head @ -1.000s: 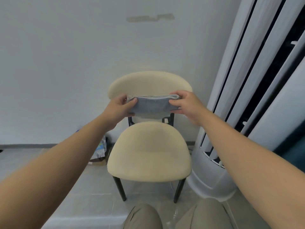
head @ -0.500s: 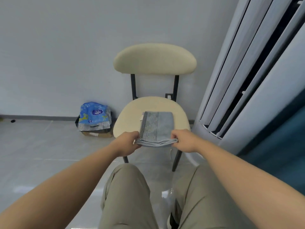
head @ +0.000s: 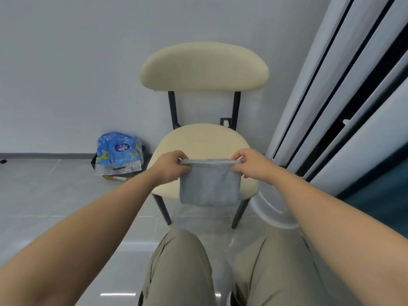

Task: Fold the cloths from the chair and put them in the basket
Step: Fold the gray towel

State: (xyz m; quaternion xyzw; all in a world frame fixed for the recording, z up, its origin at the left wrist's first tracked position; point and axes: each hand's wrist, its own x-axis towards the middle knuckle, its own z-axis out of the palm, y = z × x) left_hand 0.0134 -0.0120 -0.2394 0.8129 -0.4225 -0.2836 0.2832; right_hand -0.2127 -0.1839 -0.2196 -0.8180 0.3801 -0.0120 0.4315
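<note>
Holding the grey folded cloth [head: 209, 186] by its top edge, we pinch one upper corner in each hand. Our left hand [head: 169, 167] grips the corner at nine o'clock and our right hand [head: 251, 165] the corner at three o'clock, with fingers and thumb curled round the doubled hem. The cloth hangs flat and square in the air in front of the six o'clock edge of the cream padded chair [head: 203, 67]. Its lower edge hangs free below the seat rim; whether it brushes the seat we cannot tell.

We judge the fold nearly finished, so the work now is keeping it tidy. We hold the top edge level and lightly taut so the layers do not slide apart. If one more fold is wanted, we bring the two corners together evenly instead of letting one side drop. The basket is not in view, so we must find it before we let go, carrying the cloth with both pinches firm.

The blue plastic pack [head: 119, 151] lies on the floor at nine o'clock of the chair, and the tall white slatted unit [head: 331, 85] stands at three o'clock.
</note>
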